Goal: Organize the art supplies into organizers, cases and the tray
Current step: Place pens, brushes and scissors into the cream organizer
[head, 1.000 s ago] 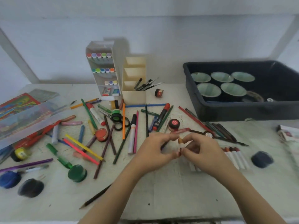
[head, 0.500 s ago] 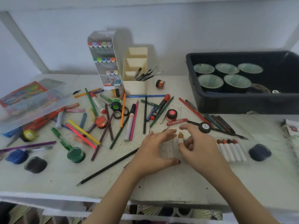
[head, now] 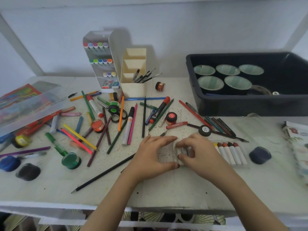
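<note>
- Five green-lined cups [head: 210,82] are held in the black tub [head: 250,107] at the back right of the desk [head: 166,189], three in the far row and two in the near row.
- Markers [head: 95,45] are stored cap-out in three tiers of the white organizer [head: 114,52]; small boxes are seen in its bottom tier.
- Brushes [head: 145,75] are kept in the lowest compartment of the cream organizer [head: 133,94], leaning out to the right; nothing can be seen in its two upper compartments.
- A clear case [head: 33,104] is laid over a red box at the far left; its contents cannot be made out.
- A few white-wrapped crayons [head: 179,150] are pinched in the right grip [head: 200,152], with the forefinger curled over their far end and the thumb against their side. They are found at the middle of the desk, lying on it.
- Their long axis is run from near to far; the tips are hidden by fingers, so the way they point cannot be told.
- The left grip [head: 150,155] is laid flat on the desk with fingers nearly straight, and nothing is held in it; its thumb tip is placed just beside the near end of the crayons.
- A row of five more crayons [head: 230,152] is laid just right of the right grip, parallel, with coloured tips pointed away from the person.
</note>
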